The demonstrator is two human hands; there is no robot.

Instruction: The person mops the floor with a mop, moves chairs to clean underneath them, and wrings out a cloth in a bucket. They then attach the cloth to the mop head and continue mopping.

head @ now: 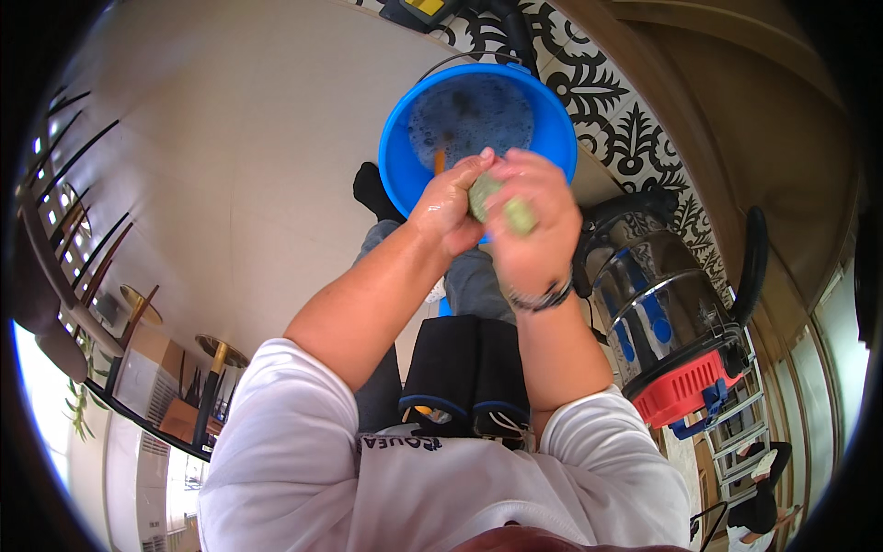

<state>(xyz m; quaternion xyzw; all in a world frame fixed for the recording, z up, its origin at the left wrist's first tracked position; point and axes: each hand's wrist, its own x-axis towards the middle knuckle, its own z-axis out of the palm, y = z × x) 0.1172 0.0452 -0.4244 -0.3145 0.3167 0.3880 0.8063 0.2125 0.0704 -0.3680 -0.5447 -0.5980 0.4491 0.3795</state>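
My left hand and my right hand are both closed around a crumpled greenish cloth, which bulges out between the fingers. My right hand is blurred. Wet skin shines on my left hand. Both hands are over the near rim of a blue plastic bucket. Inside it is dark, foamy water. A narrow orange object shows against the bucket's inner wall, its lower part hidden by my left hand. The bucket's wire handle leans at the far rim.
At right lies a wet/dry vacuum with a shiny drum and red head, beside a ladder. Another person is at the lower right. Chairs line the left side. Black-and-white patterned tiles border the beige floor covering.
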